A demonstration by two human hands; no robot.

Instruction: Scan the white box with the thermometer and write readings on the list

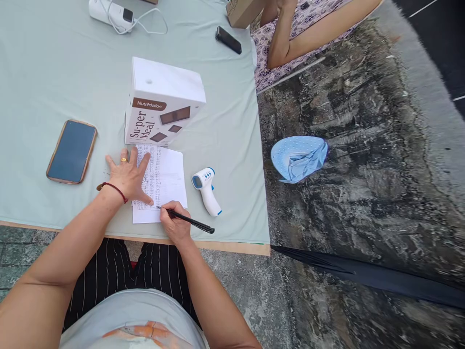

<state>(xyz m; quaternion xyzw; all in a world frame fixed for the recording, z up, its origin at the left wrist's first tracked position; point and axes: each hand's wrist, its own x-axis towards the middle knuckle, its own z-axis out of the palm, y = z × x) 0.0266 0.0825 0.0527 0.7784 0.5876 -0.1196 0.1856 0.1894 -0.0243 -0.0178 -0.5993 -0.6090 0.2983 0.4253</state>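
Note:
My right hand [176, 222] is closed around a black pen [196, 223], its tip at the lower part of a white sheet of paper [172, 169]. Rows of small dark writing fill the sheet's left side. With fingers spread, my left hand [129, 175] lies flat over the left part of the paper; a ring and a dark red cord bracelet show on it. Just beyond the paper stands a white box [169, 82] marked "NutriMotion Su-per Meal". To the right of the paper lies a white and blue infrared thermometer [207, 190].
A smartphone [71, 151] lies left of my left hand on the pale green cloth [232, 121]. Farther back are a white device with a cable [110, 13], a black object [228, 39] and a cardboard box [244, 12]. Another person's arm [312, 36] is at upper right; a blue cap [300, 159] lies beyond the table edge.

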